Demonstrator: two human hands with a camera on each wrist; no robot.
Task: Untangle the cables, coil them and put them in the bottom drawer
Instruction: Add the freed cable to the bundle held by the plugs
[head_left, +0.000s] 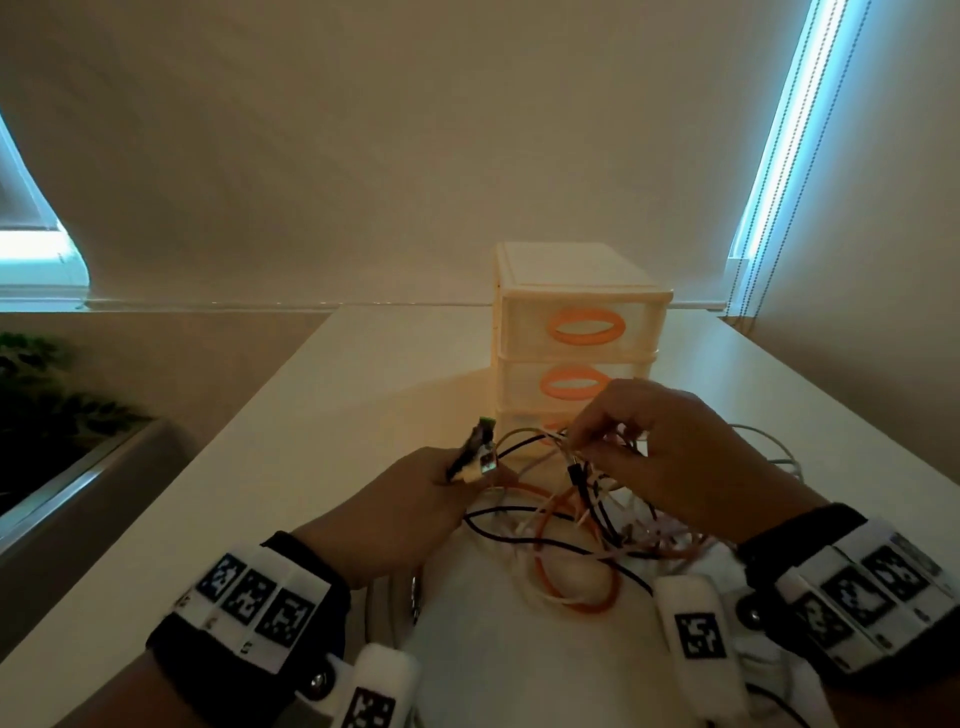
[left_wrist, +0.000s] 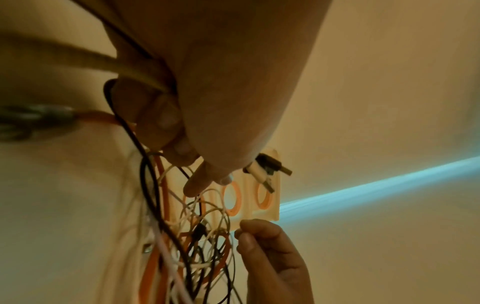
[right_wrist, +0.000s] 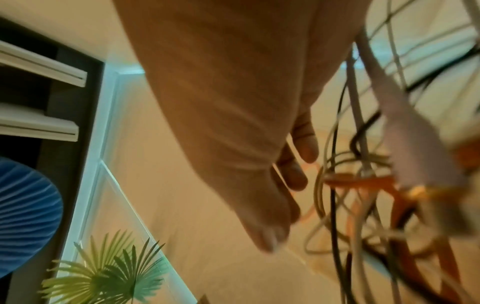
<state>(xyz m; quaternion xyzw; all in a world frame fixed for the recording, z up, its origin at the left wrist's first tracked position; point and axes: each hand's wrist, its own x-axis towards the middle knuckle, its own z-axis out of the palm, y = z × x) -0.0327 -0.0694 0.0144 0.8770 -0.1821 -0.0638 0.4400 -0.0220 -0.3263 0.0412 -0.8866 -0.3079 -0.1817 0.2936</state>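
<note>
A tangle of orange, white and black cables (head_left: 566, 525) lies on the white table (head_left: 291, 447) in front of a small three-drawer unit (head_left: 576, 332) with orange handles. My left hand (head_left: 415, 499) grips a bunch of cable plugs (head_left: 475, 452), which stick up above its fingers; the plugs (left_wrist: 267, 172) also show past the fingertips in the left wrist view. My right hand (head_left: 660, 447) pinches a thin white cable (head_left: 563, 439) at the top of the tangle, lifted off the table. The bottom drawer (head_left: 524, 421) is mostly hidden behind the hands. The right wrist view is blurred, with cables (right_wrist: 363, 185) beside the fingers.
The drawer unit stands at the back of the table near the wall. Left of the table there is a planter with a green plant (head_left: 47, 395). More white cable (head_left: 769, 441) trails to the right of my right hand. A window blind cord (head_left: 748, 291) hangs at the back right.
</note>
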